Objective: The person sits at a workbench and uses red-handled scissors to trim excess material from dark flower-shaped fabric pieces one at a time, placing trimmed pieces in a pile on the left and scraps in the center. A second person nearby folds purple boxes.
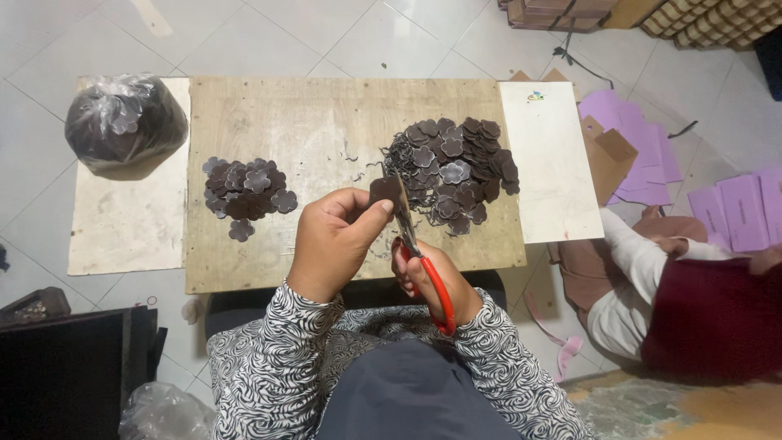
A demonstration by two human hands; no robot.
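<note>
While pinching a dark flower cutout [384, 191] in the left hand [334, 240] above the wooden board [326, 114], gripping red-handled scissors [423, 261] with the right hand [432, 281], blades at the cutout, between two piles

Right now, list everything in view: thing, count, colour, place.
wooden board: one, tan, centre floor
small flower pile: one heap, dark brown, board's left
large flower pile: one heap, dark brown, board's right
plastic bag: one, clear, holds dark pieces, upper left
white panel: one, right of board
purple sheets: several, far right
seated person: one, right edge
scissors: one, red handles, in right hand
flower piece: one, brown, in left hand
left hand
right hand
</note>
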